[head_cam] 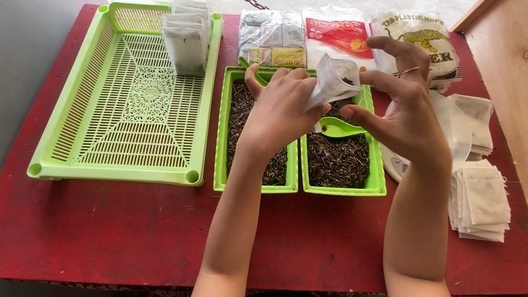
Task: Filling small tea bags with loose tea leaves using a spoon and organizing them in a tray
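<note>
the left hand (278, 113) pinches a small white filter-paper bag (334, 81), soft and slightly crumpled, its mouth open with a few dark flecks inside; the fingers are closed on its lower edge. the right hand (410, 118) is at the bag's right side, forefinger touching the paper near the mouth, thumb stretched out below, the other fingers spread loosely; a thin ring sits on one finger. the bag is held in the air above two shallow green plastic trays, the left tray (223, 137) and the right tray (377, 181), which sit side by side and touching on the worn red counter (137, 231). both are filled with dark, wiry loose tea leaves (338, 159). a glossy green plastic spoon (338, 128) lies on the leaves in the right tray, just under the bag. to the left is a large lime-green slotted basket tray (126, 115) with a lattice floor; flat white filled bags (187, 44) stand upright at its far end. a stack of empty square paper bags (484, 201) lies at the right edge, and shiny plastic packets (335, 33) lie at the back
</note>
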